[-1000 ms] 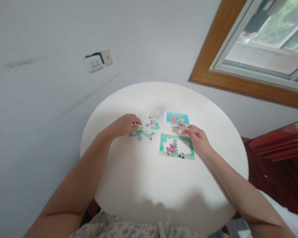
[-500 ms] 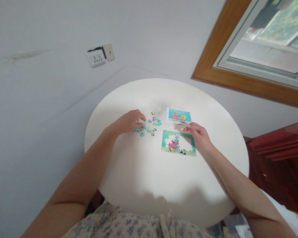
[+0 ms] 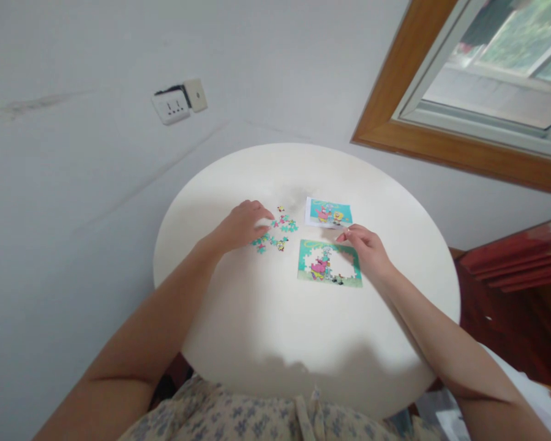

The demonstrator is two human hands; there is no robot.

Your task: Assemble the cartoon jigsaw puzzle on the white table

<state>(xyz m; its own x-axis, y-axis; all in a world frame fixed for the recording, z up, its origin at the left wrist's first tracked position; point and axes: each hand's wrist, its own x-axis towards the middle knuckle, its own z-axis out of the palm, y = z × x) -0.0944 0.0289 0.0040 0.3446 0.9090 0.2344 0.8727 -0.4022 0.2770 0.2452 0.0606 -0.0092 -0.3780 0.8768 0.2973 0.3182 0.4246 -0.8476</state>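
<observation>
My left hand (image 3: 244,226) is over the left edge of the loose jigsaw pieces (image 3: 289,225), thumb and forefinger apart, with nothing visible between them. Some pieces lie partly under its fingers. Just above the upper right of the puzzle frame (image 3: 329,283) is my right hand (image 3: 366,246), its fingertips pinched together; whatever they hold, if anything, is too small to make out. The puzzle shows a pink cartoon figure on the left, a green border, and a white gap at centre right. Behind it lies a picture card (image 3: 330,213) with a pink and a yellow figure.
All this lies on a round white table (image 3: 275,331) against a pale wall with a socket (image 3: 171,107). A lone yellow piece (image 3: 281,209) sits behind the others. To the right are a wood-framed window (image 3: 404,138) and red fabric (image 3: 518,260).
My left hand's fingers have spread and shifted slightly to the right over the pieces. My right hand keeps its pinch in nearly the same place. The view has shifted a little.
</observation>
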